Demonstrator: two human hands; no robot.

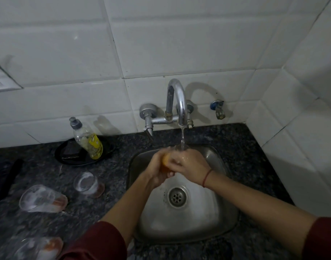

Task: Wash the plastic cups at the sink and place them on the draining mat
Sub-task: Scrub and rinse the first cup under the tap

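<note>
dark strip (10,177): lies at the far left of the speckled dark counter (236,139); too dim to tell what it is.
counter cups: three clear plastic cups with orange-tinted bases lie on their sides left of the sink. one is at the bottom edge (38,248), one is above it (42,198), and one is nearer the basin (88,182).
black tray (67,156): sits against the tiled wall, with a soap bottle (87,139) of yellow liquid leaning on it.
left hand (159,166): over the back of the sink, fingers curled round the orange end of the held cup (165,160).
held cup: between both hands, above the basin and under the stream. a bit of clear rim shows at the top; the rest is hidden.
tap (176,102): chrome, wall-mounted, water (182,137) running onto the hands.
sink (213,218): small steel basin, round drain (177,197) below the hands.
right hand (191,164): back to the camera, fingers wrapped over the held cup and touching the left hand; a red string (207,178) is on the wrist.
wall valve (218,109): right of the tap.
</note>
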